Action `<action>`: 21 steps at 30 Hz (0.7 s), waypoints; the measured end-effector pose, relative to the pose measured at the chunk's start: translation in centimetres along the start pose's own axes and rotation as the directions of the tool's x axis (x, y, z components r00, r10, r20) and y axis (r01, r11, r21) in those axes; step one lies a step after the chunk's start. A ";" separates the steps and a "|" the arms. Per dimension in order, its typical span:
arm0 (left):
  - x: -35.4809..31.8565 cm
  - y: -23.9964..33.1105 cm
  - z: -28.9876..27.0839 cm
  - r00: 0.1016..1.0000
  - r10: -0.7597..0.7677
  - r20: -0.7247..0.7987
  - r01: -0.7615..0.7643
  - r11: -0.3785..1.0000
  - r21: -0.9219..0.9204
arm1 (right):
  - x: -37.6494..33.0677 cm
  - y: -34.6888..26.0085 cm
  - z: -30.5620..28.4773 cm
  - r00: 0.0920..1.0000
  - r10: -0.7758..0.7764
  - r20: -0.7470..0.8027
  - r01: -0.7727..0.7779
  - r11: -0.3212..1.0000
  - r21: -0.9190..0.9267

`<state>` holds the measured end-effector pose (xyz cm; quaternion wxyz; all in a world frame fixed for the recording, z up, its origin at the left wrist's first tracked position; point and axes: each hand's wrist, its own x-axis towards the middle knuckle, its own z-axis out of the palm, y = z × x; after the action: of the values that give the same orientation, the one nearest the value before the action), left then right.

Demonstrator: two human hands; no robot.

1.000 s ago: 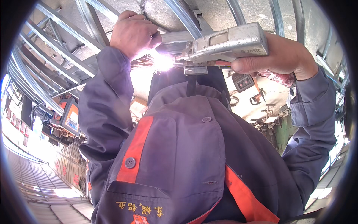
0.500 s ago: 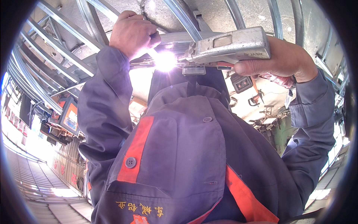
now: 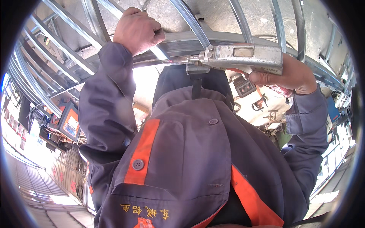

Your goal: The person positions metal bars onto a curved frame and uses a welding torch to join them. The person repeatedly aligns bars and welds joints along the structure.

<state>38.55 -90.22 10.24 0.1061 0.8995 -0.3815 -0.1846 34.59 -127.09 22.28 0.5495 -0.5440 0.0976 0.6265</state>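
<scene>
We see a grey metal welding gun gripped in the right hand, its fingers wrapped under the body and its nozzle reaching out from the hand toward the left hand, tip against a curved steel bar. The left hand is clenched in a fist around a thinner steel rod just beside that tip. Above both hands runs a frame of bent rods; below them spreads the grey and orange work jacket.

one wide fisheye view from the head, close over the jacket, facing both raised arms and metal bars.
</scene>
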 end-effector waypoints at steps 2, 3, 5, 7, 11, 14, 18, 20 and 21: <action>0.1 0.3 -0.5 1.000 0.006 0.014 -0.006 1.000 -0.016 | -0.1 0.3 0.8 0.999 -0.019 -0.043 0.021 0.999 0.038; 0.2 0.4 -0.8 1.000 0.011 0.012 -0.011 0.999 -0.031 | 0.0 0.4 1.2 0.997 -0.066 -0.039 0.069 0.995 0.077; 0.3 0.6 -1.6 0.996 -0.013 -0.090 -0.003 0.984 -0.178 | 0.3 0.1 1.8 0.984 -0.125 -0.130 0.131 0.991 0.040; -0.2 1.1 -2.2 0.958 -0.116 -0.260 -0.012 0.896 -0.444 | 0.5 -0.5 2.0 0.985 -0.116 -0.124 0.120 0.993 0.022; -6.6 2.3 -4.0 0.852 -0.324 -0.412 0.137 0.896 -0.422 | 0.5 -1.6 2.2 0.978 -0.118 -0.169 0.107 0.991 -0.074; -13.1 5.2 -3.4 0.815 -0.390 -0.428 0.176 0.871 -0.458 | 0.8 -1.9 2.5 0.966 -0.127 -0.227 0.094 0.985 -0.148; -18.6 11.1 -0.2 0.871 -0.478 -0.115 0.288 0.685 -0.669 | 0.8 -2.7 1.8 0.982 -0.058 -0.182 0.019 0.978 -0.209; -19.8 14.2 1.5 0.828 -0.558 0.057 0.402 0.519 -0.755 | 0.7 -2.7 1.4 0.986 -0.027 -0.164 -0.011 0.975 -0.224; -20.1 15.6 2.2 0.757 -0.626 0.189 0.492 0.355 -0.795 | 0.6 -2.5 1.3 0.985 -0.034 -0.166 -0.003 0.976 -0.219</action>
<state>14.63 -86.48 18.47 0.4608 0.8328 0.0857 -0.2946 36.00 -124.85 23.49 0.4810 -0.6531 0.0700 0.5807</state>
